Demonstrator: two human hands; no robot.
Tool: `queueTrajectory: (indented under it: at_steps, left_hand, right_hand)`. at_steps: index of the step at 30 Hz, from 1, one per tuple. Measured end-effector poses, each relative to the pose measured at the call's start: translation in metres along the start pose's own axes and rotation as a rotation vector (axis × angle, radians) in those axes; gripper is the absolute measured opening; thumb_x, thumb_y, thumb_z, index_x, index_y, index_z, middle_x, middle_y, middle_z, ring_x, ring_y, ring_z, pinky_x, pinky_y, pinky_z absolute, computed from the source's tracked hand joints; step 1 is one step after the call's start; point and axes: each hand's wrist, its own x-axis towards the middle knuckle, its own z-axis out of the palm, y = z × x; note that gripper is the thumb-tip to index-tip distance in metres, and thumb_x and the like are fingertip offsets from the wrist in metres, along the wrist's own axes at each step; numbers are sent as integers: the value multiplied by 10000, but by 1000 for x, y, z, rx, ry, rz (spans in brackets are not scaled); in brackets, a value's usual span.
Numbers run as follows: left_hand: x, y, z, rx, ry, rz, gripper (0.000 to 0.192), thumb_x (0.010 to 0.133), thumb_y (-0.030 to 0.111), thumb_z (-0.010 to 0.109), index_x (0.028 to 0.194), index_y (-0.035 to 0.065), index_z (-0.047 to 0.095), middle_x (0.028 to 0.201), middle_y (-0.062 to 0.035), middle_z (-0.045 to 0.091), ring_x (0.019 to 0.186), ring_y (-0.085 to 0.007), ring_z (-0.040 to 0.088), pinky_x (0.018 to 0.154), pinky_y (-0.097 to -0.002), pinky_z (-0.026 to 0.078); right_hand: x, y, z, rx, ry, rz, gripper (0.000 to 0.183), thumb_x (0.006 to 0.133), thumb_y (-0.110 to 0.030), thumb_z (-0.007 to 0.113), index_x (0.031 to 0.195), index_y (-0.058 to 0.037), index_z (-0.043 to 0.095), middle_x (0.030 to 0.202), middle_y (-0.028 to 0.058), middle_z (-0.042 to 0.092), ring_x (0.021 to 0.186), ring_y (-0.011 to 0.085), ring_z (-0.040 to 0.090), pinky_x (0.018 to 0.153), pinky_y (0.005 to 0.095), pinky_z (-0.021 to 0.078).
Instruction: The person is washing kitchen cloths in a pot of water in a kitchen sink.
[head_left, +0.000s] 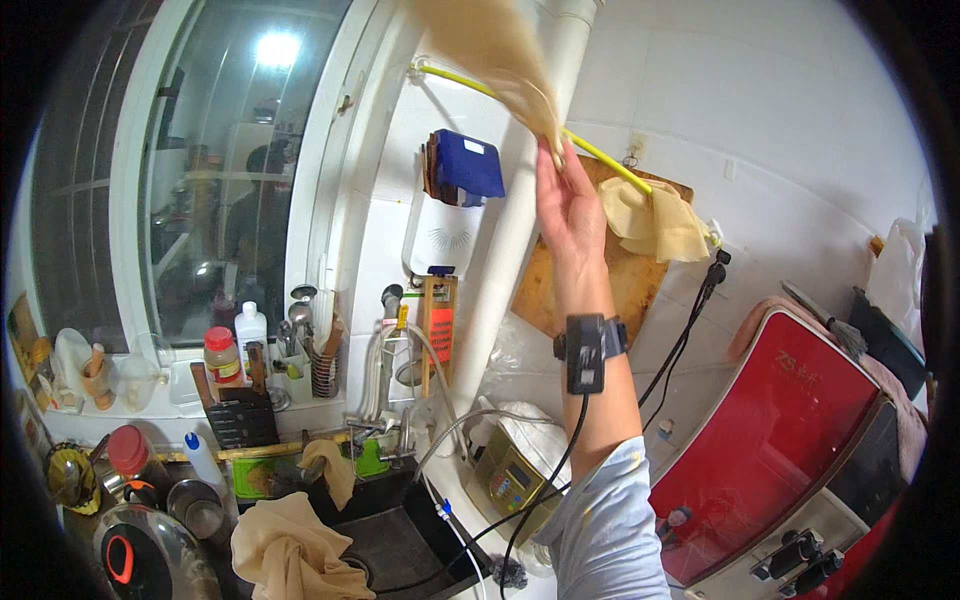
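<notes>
My right hand (570, 191) is raised with its palm towards me, its fingers pinching the lower edge of a beige cloth (495, 52). Motion blurs the cloth, which passes across a yellow-green hanging rod (607, 157) on the wall. Farther right along that rod hangs a folded cream cloth (651, 217). A crumpled beige cloth (289, 551) lies at the left side of the dark sink (397, 536), and a smaller beige cloth (330, 465) drapes over its back rim. My left hand is out of view.
A white pipe (499, 285) runs up the corner beside a wooden cutting board (536, 292). Behind the sink stands a faucet (382, 427) with hoses. Knives in a black block (240, 416) and a glass pot lid (154, 562) are left. A red glass-fronted appliance (765, 435) stands right.
</notes>
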Motion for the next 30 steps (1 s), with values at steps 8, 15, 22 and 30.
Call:
queueTrajectory:
  at_steps: [8, 15, 22, 30]
  left_hand:
    - [2, 3, -1, -108, 21, -18, 389, 845, 179, 549, 1189, 38, 436, 1147, -94, 492, 1052, -201, 476, 908, -309, 385]
    - [-4, 7, -3, -152, 41, -23, 378, 843, 168, 552, 1179, 36, 441, 1133, -89, 499, 1037, -195, 484, 895, -302, 395]
    - [-19, 13, -5, -182, 92, -1, 366, 841, 156, 555, 1169, 35, 446, 1118, -84, 507, 1023, -189, 491, 882, -295, 405]
    - [-23, 43, -8, -228, 124, 218, 354, 839, 143, 558, 1158, 34, 452, 1102, -78, 515, 1006, -181, 499, 867, -286, 416]
  right_hand:
    - [-1, 21, -52, -162, 338, -8, 374, 871, 1, 452, 1227, 51, 349, 1026, 184, 507, 950, 270, 562, 773, 286, 523]
    - [5, 9, -55, -529, 413, 98, 286, 842, -134, 577, 1088, -31, 473, 774, 33, 529, 612, 129, 556, 465, 182, 450]
    - [13, 1, -62, -170, 464, -15, 273, 914, -206, 374, 1017, 35, 452, 919, 205, 580, 720, 234, 619, 538, 235, 509]
    - [-52, -13, -69, -216, 371, 189, 433, 919, -176, 364, 1188, 153, 281, 1192, 319, 412, 1041, 402, 515, 743, 313, 552]
